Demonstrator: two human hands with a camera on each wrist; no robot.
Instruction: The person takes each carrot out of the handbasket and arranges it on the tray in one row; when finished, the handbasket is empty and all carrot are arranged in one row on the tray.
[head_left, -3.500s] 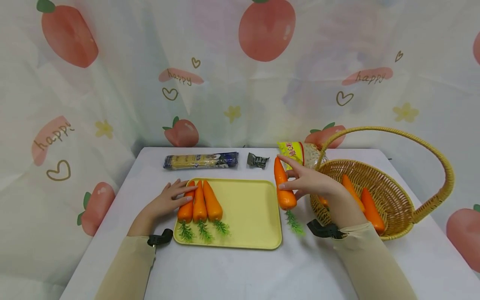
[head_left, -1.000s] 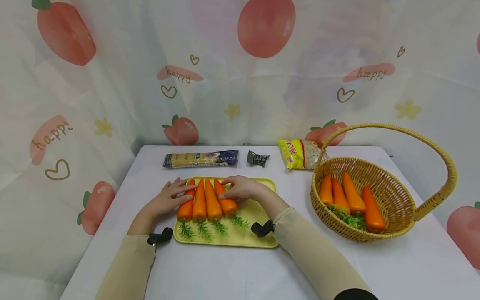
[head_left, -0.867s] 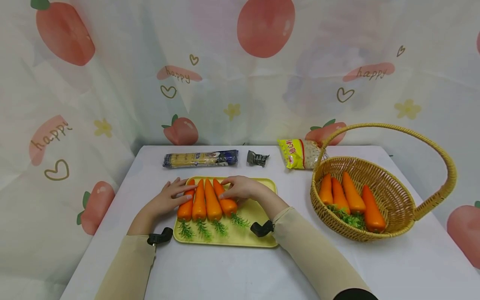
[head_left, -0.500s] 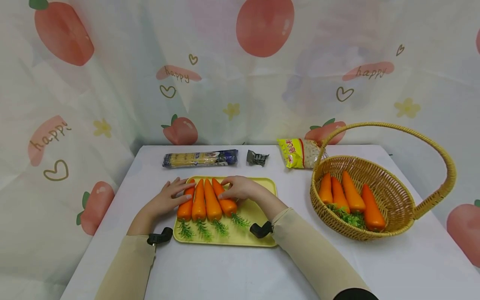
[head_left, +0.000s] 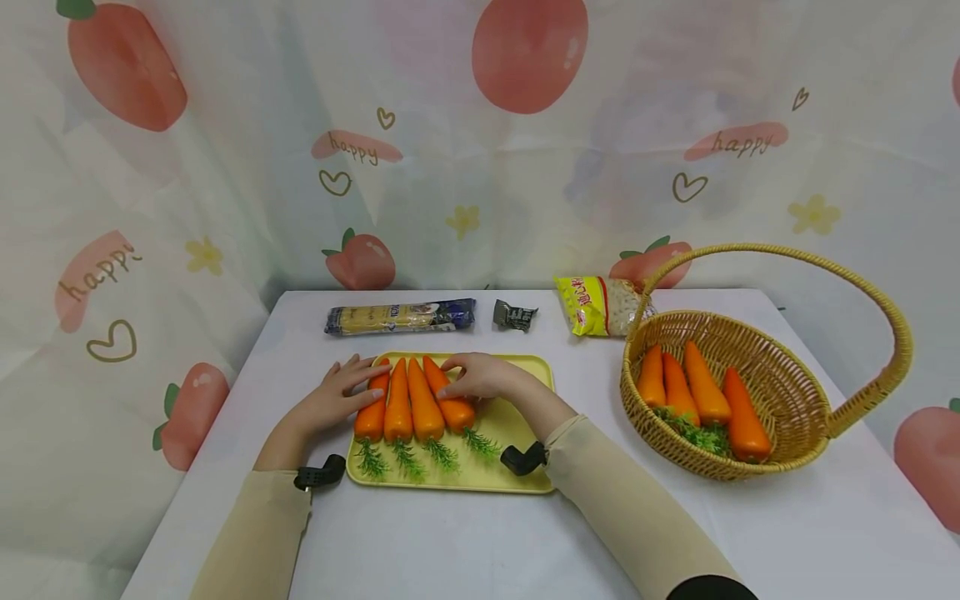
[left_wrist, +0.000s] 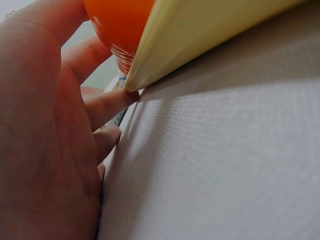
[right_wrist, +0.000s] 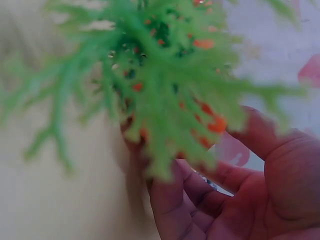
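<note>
In the head view, several orange carrots lie side by side on a yellow tray point(head_left: 517, 429), their green tops toward the near edge. My left hand point(head_left: 332, 402) rests at the tray's left edge, thumb and a finger laid over the leftmost carrot point(head_left: 370, 422). The left wrist view shows its fairly straight fingers touching that carrot point(left_wrist: 120, 25) and the tray rim point(left_wrist: 142, 65). With thumb and fingers, my right hand point(head_left: 482, 377) grips the rightmost carrot point(head_left: 456, 412). Blurred green leaves point(right_wrist: 155, 90) hide most of that grip in the right wrist view.
A wicker basket point(head_left: 806, 412) with a tall handle stands to the right, holding several carrots point(head_left: 705, 392). Along the back lie a long noodle packet point(head_left: 401, 317), a small dark packet point(head_left: 514, 315) and a yellow-and-clear bag point(head_left: 600, 307). A patterned curtain hangs behind the table.
My right hand has carried a carrot from beside the basket leftward onto the tray, next to the others. Over the last second both hands have stayed still. The left hand has kept its place.
</note>
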